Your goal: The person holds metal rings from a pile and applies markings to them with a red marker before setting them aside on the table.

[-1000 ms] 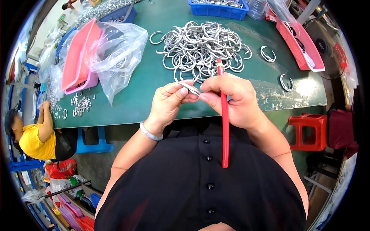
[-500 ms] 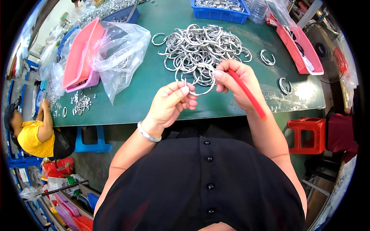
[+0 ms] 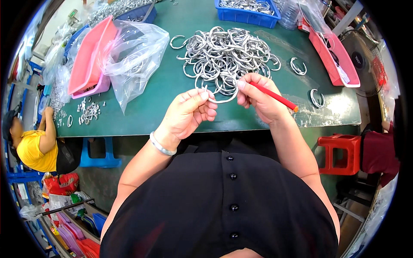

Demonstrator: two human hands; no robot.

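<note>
Between my two hands, just in front of a large heap of silver open bangles (image 3: 223, 51), is one silver bangle (image 3: 224, 101). My left hand (image 3: 189, 111) pinches its left end between thumb and fingers. At its right end, my right hand (image 3: 261, 96) grips it and also holds a red pencil-like stick (image 3: 279, 98). The stick slants down to the right and ends in an orange-brown butt. Its other end is hidden by my fingers. A pale bangle sits on my left wrist.
Two loose bangles, one farther (image 3: 298, 66) and one nearer (image 3: 317, 98), lie to the right. A pink basket (image 3: 340, 64) is beyond them. At left stand pink trays (image 3: 92, 56), a clear plastic bag (image 3: 137, 60) and small metal parts (image 3: 89, 112). A blue crate (image 3: 249, 15) stands at the back.
The red stick has swung to a flatter slant in my right hand. Both hands still hold the bangle, with only a slight shift.
</note>
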